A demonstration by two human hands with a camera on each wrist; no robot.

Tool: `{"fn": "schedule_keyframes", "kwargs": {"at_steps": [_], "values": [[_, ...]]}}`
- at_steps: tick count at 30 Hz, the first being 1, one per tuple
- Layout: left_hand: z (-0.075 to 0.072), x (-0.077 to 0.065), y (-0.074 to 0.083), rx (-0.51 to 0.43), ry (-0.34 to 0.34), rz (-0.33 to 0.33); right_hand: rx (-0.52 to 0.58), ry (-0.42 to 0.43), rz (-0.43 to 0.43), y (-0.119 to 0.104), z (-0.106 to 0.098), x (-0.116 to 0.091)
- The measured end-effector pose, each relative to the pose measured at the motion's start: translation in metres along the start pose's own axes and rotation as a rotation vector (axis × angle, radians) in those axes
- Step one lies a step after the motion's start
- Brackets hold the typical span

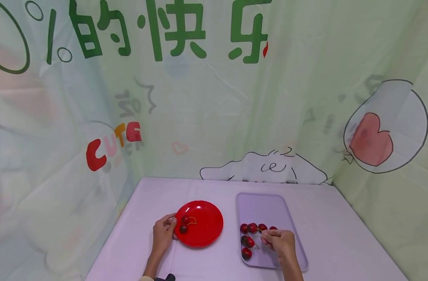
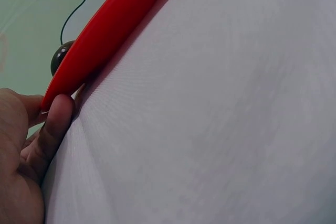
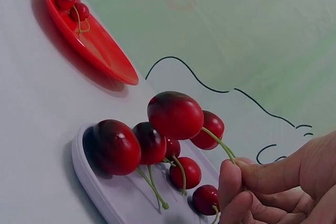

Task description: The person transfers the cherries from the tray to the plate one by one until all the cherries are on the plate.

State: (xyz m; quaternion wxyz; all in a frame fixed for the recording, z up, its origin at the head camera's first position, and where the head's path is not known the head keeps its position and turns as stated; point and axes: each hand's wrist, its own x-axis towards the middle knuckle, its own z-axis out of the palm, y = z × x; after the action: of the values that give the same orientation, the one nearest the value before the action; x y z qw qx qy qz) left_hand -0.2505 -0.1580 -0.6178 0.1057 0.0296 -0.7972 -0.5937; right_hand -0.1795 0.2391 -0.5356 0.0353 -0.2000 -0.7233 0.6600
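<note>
My left hand (image 1: 163,233) pinches the near-left rim of a red plate (image 1: 208,228), thumb and fingers on either side of the edge in the left wrist view. Two dark red cherries (image 3: 79,12) with thin stems lie on that plate, close to the left hand. Over a pale purple tray (image 1: 263,207), my right hand (image 1: 282,242) pinches the green stem of a cherry (image 3: 175,115) between thumb and forefinger. The cherry hangs out to the side of the fingertips. Several more cherries (image 3: 118,147) lie below it in the tray, some partly hidden behind the right hand.
The plate and tray stand side by side on a table with a white cover (image 1: 143,203). A printed curtain (image 1: 199,117) encloses the back and both sides. A small black object (image 1: 169,277) shows beside the left forearm at the lower edge.
</note>
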Motion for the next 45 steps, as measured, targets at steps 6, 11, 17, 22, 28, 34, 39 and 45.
{"fn": "schedule_keyframes", "kwargs": {"at_steps": [6,11,17,22,28,34,39,45], "values": [[-0.002,0.0,-0.001,-0.007,-0.005,-0.003,0.021,-0.014,-0.011,0.0,0.007,-0.002],[-0.003,0.0,-0.001,-0.004,-0.007,-0.003,0.024,-0.016,-0.014,-0.003,0.015,-0.003],[-0.003,-0.001,0.0,0.005,-0.008,-0.002,0.019,-0.032,-0.017,-0.005,0.021,-0.003],[-0.003,-0.005,-0.001,0.011,-0.008,-0.013,-0.001,-0.039,-0.009,-0.006,0.025,-0.004],[-0.003,-0.005,-0.004,0.001,-0.008,-0.006,-0.001,-0.051,-0.017,-0.008,0.03,-0.005],[-0.004,-0.002,-0.006,0.005,-0.005,0.007,-0.008,-0.06,-0.025,-0.011,0.036,-0.007],[-0.003,-0.001,-0.006,-0.001,-0.004,0.003,0.031,-0.068,-0.022,-0.014,0.04,-0.009],[0.0,0.001,-0.002,-0.004,-0.006,0.013,0.049,-0.078,-0.029,-0.021,0.047,-0.008]]}}
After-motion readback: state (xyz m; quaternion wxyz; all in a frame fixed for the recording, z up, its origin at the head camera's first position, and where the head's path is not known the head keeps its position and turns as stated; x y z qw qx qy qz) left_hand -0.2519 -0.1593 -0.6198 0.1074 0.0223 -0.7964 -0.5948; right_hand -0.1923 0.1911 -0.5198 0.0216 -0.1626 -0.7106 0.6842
